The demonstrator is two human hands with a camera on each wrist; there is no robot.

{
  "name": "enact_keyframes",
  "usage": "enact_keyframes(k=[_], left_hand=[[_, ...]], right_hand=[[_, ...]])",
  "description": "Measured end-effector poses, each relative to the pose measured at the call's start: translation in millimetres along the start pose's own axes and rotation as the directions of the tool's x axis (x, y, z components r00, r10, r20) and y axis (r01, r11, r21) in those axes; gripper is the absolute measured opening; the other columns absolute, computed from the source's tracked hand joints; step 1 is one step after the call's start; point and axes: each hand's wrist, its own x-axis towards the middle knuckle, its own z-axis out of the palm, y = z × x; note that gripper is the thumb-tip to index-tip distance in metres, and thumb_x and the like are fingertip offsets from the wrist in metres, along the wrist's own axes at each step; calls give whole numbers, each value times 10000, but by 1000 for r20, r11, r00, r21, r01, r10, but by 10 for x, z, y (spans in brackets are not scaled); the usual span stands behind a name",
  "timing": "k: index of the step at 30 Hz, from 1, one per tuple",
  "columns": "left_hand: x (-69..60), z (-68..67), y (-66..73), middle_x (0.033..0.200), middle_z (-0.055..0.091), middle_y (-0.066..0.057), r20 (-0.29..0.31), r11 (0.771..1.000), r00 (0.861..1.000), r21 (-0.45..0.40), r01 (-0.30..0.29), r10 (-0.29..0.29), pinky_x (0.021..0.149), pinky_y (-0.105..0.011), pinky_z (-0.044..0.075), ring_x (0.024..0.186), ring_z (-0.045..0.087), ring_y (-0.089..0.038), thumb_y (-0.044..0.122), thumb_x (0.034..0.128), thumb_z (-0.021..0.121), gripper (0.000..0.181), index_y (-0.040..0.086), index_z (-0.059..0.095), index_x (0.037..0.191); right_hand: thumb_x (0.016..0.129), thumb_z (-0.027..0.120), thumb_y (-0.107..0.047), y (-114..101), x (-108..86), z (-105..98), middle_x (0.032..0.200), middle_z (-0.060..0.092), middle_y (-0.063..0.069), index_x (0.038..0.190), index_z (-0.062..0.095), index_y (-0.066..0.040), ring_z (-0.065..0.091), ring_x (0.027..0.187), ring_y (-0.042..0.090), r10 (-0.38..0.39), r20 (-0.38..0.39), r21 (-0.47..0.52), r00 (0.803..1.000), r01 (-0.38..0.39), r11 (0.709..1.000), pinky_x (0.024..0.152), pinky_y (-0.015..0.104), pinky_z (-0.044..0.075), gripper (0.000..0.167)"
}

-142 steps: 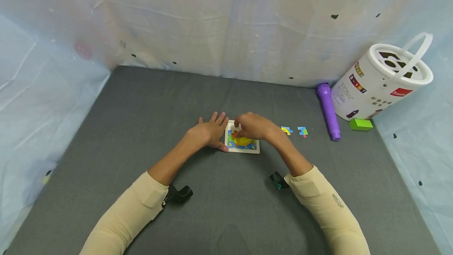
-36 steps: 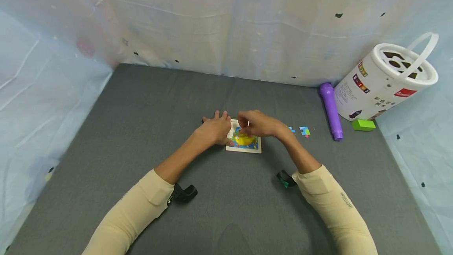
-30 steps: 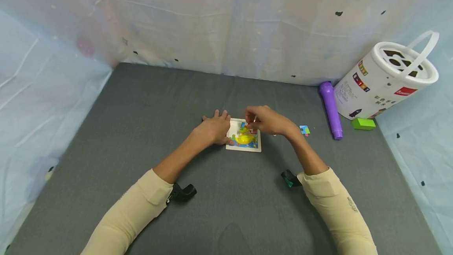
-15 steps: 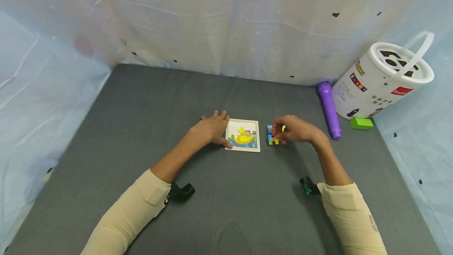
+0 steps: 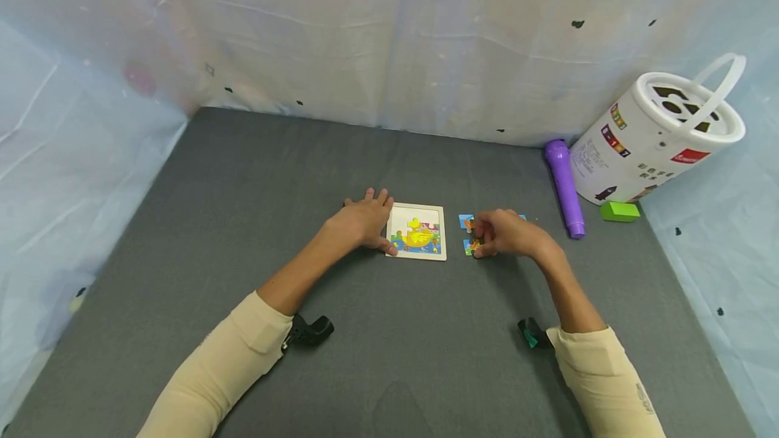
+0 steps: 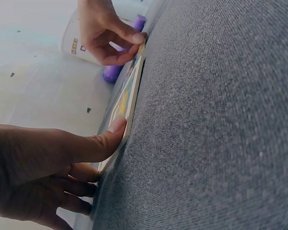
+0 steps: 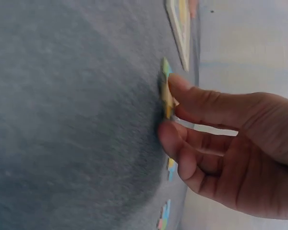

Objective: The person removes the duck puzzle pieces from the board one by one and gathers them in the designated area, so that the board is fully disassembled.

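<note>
A small square wooden puzzle board with a yellow duck picture lies flat on the grey table. Part of its upper area shows bare wood. My left hand rests at its left edge, fingers spread and thumb on the rim. To the right of the board, my right hand pinches a jigsaw piece between thumb and fingers, low over the cloth. Another jigsaw piece lies just beyond it, partly covered by the fingers. Further loose jigsaw pieces are mostly hidden behind the right hand in the head view.
A purple microphone-shaped toy lies at the back right. Beside it stands a white bucket with a handle and a lid with shaped holes. A green block sits in front of the bucket. Pale plastic sheeting hangs behind the table.
My right hand has moved from over the board to the loose pieces on the right. The pinched piece has shifted slightly towards me, apart from its neighbour. My left hand stays at the board.
</note>
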Motion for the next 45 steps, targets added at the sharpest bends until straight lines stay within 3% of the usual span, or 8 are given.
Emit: enact_keyframes(k=[4,13,20,29,35,40,45], left_hand=[[-15,-4,3,1760,132,-203,-3,1000,1000,-2,-4,4,1201,-719,324,1633,150,-438,565,895,775,1108,21,195,1667],[-5,-1,-3,1762,113,-201,8,1000,1000,-4,-1,1,1210,-719,309,1635,132,-437,558,909,762,1101,20,176,1670],[-13,-8,2,1763,104,-198,14,1000,1000,-10,-5,5,1213,-720,303,1637,126,-434,558,910,762,1104,23,168,1671],[-12,-11,-10,1764,80,-194,19,1000,1000,-16,-4,4,1217,-718,298,1640,102,-429,574,907,754,1119,25,151,1673],[-8,-3,-7,1763,89,-200,18,1000,1000,-10,-5,5,1209,-725,305,1638,107,-434,580,905,752,1121,19,157,1671],[10,-7,-2,1767,71,-191,32,1000,999,-4,4,-3,1217,-719,297,1641,94,-425,595,912,732,1117,30,143,1675],[14,-10,-5,1769,66,-187,43,1000,999,6,13,-13,1218,-715,300,1642,97,-422,611,915,721,1118,36,140,1677]], right_hand=[[847,856,-68,-13,21,37,765,643,62,936,658,17,541,676,108,13,-7,-26,1000,-13,1000,628,260,443,233],[862,845,-71,-38,31,20,761,672,93,920,664,22,573,656,110,32,0,-17,999,-32,999,634,284,472,211],[885,829,-106,-45,7,-33,749,680,73,1001,685,24,568,647,108,49,2,-38,999,-49,998,627,277,455,226],[930,777,-110,-290,110,-132,869,737,114,1007,697,17,620,685,126,-47,-39,-80,998,44,996,661,312,503,169],[946,761,-126,-545,268,-154,891,722,127,1105,695,53,635,721,159,-101,2,-118,995,100,988,711,359,541,248],[962,760,-158,-699,445,-96,875,704,125,1148,688,51,603,716,159,-150,80,-165,986,161,973,695,325,513,289],[990,734,-197,-820,597,-54,938,718,144,1231,684,40,607,726,167,-135,167,-197,977,167,966,684,301,511,341]])
